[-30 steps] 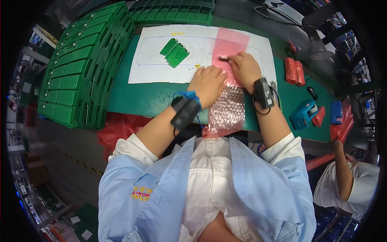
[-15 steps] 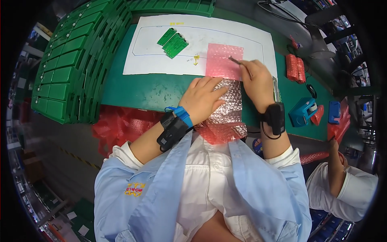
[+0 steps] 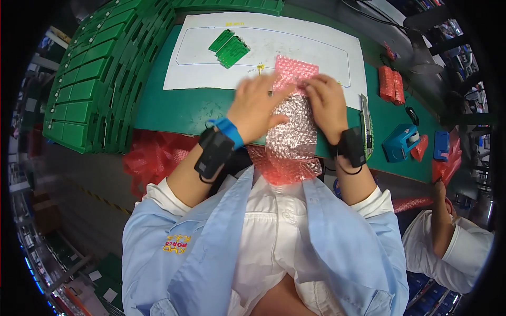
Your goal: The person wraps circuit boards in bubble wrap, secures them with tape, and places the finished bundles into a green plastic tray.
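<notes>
A long strip of pink bubble wrap [image 3: 291, 126] lies along the green table in front of me. Its near end hangs over the table edge toward my lap, and its far end, lying on the white sheet [image 3: 195, 76], looks folded and crumpled. My left hand [image 3: 254, 108], a little blurred, rests at the wrap's left edge with fingers stretched and thumb apart. My right hand [image 3: 328, 105] pinches the wrap near its far end with bent fingers. Whether anything lies inside that fold is hidden. Several green circuit boards [image 3: 230, 51] lie beyond my left hand on the white sheet.
Green trays [image 3: 84, 95] stand stacked at the left. To the right are a utility knife [image 3: 366, 124], a teal tape dispenser [image 3: 400, 143] and red bubble-wrapped bundles [image 3: 390, 85]. Loose red bubble wrap [image 3: 155, 158] hangs below the table edge. Another person [image 3: 448, 231] works at far right.
The flat far end of the wrap has become crumpled and shorter. My left hand moved up and my right hand slightly down. The thin dark object in my right fingers no longer shows.
</notes>
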Motion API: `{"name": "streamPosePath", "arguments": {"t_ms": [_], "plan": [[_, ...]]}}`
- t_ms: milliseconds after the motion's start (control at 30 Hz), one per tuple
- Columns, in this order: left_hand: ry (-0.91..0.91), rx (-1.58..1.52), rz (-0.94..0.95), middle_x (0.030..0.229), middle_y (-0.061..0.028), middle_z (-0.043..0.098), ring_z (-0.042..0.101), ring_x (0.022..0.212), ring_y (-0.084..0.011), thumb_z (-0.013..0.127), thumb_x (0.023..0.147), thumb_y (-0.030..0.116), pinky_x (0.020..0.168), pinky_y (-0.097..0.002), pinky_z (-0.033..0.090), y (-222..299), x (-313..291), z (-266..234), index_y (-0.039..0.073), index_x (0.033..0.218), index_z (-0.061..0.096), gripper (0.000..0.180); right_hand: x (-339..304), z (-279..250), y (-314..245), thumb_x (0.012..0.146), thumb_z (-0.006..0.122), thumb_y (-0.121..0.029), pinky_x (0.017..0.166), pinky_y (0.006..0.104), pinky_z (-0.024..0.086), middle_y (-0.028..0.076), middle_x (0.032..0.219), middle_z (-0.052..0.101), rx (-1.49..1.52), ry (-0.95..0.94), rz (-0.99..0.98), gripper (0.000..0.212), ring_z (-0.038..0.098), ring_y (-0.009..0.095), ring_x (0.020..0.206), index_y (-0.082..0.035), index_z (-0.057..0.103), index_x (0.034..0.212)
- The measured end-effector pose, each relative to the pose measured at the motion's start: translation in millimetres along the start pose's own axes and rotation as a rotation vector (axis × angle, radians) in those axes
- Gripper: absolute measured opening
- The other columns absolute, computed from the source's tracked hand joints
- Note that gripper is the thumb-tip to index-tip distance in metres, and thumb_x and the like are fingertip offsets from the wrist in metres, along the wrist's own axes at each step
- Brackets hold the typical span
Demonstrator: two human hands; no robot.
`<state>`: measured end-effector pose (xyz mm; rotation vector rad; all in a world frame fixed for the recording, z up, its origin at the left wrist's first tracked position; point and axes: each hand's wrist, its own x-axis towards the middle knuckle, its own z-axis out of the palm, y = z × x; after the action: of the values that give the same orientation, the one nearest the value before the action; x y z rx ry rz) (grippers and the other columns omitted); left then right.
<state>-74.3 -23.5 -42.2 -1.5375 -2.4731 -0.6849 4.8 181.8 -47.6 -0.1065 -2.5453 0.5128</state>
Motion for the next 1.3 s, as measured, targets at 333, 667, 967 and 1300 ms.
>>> {"name": "streamPosePath", "arguments": {"t_ms": [333, 667, 967, 1300], "plan": [[-0.097, 0.015, -0.049, 0.15, -0.0219, 0.036, 0.031, 0.14, -0.0404, 0.064, 0.086, 0.049, 0.111, -0.0612, 0.022, -8.8, -22.8, 1.6, 0.023, 0.138, 0.051, 0.06, -17.9, -18.1, -4.7, 0.098, 0.053, -0.017, 0.096, 0.0457, 0.046, 0.026, 0.117, 0.062, -0.15, -0.137, 0.385, 0.029, 0.055, 0.042, 0.118, -0.001, 0.06, 0.121], [-0.16, 0.037, -0.074, 0.151, -0.0216, 0.034, 0.03, 0.141, -0.04, 0.065, 0.087, 0.041, 0.112, -0.0612, 0.021, 16.9, -51.8, -9.3, 0.023, 0.139, 0.051, 0.057, -86.8, -51.9, -13.0, 0.099, 0.051, -0.017, 0.09, 0.0419, 0.048, 0.021, 0.114, 0.065, -0.12, 0.163, 0.16, 0.027, 0.061, 0.039, 0.11, -0.001, 0.062, 0.117], [-0.043, 0.074, -0.139, 0.142, -0.022, 0.043, 0.038, 0.133, -0.0407, 0.065, 0.087, 0.039, 0.108, -0.0579, 0.026, 29.6, -38.5, 2.2, 0.02, 0.136, 0.054, 0.054, -97.0, -75.9, 38.1, 0.1, 0.047, -0.018, 0.085, 0.0414, 0.048, 0.02, 0.106, 0.064, -0.352, 0.181, 0.479, 0.025, 0.061, 0.04, 0.098, 0.0, 0.063, 0.108], [0.07, 0.096, -0.159, 0.133, -0.0173, 0.051, 0.044, 0.124, -0.0356, 0.068, 0.084, 0.038, 0.103, -0.0519, 0.029, 39.4, -26.4, 9.9, 0.01, 0.13, 0.057, 0.055, -55.9, -85.6, 85.4, 0.101, 0.051, -0.02, 0.074, 0.0304, 0.049, 0.008, 0.094, 0.068, 0.258, 0.503, 0.752, 0.025, 0.063, 0.015, 0.084, 0.001, 0.063, 0.107]]}}
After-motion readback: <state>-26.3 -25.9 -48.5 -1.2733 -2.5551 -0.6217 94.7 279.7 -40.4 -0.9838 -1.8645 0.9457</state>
